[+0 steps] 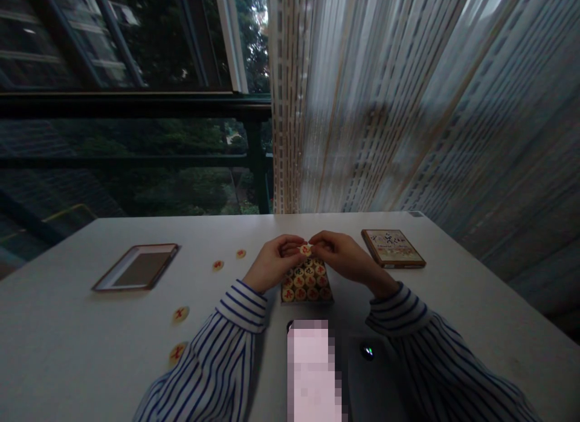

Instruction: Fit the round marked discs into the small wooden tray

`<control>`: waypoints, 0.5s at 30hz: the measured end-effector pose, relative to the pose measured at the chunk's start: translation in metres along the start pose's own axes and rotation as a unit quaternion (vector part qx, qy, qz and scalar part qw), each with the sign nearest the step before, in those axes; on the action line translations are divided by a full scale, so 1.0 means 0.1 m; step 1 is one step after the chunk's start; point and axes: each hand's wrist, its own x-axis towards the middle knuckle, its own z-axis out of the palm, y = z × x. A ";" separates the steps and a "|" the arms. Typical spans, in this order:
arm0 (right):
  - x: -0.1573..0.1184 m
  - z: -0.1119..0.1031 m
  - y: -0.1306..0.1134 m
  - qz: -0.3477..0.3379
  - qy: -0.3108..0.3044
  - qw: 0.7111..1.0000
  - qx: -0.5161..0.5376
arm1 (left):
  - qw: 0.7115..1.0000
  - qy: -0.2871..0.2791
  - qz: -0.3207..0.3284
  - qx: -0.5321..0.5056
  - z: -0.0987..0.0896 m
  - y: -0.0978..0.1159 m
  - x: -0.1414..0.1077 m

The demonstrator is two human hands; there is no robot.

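Note:
Between the fingertips of both hands is a round Chinese chess piece (306,249) with a red character, held up over a box. My left hand (275,260) pinches its left side, and my right hand (343,256) grips its right side. Below them, the open box (307,302) holds rows of chess pieces (299,281) with red and dark characters. My hands hide the box's far part. To the left, loose pieces with red marks lie on the table: one piece (241,253) far back, another piece (218,265), and two nearer ones (180,314), the closest partly behind my sleeve.
An empty brown-rimmed lid or tray (136,268) lies on the white table (67,343) at left. A decorated flat box (393,248) is at right. Near me are a phone (312,373) with a blurred screen and a dark device (376,379). A curtain (362,107) hangs behind.

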 end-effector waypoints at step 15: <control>0.02 0.04 0.01 0.007 -0.008 0.996 0.083 | 1.000 0.009 -0.020 0.001 -0.03 -0.01 0.00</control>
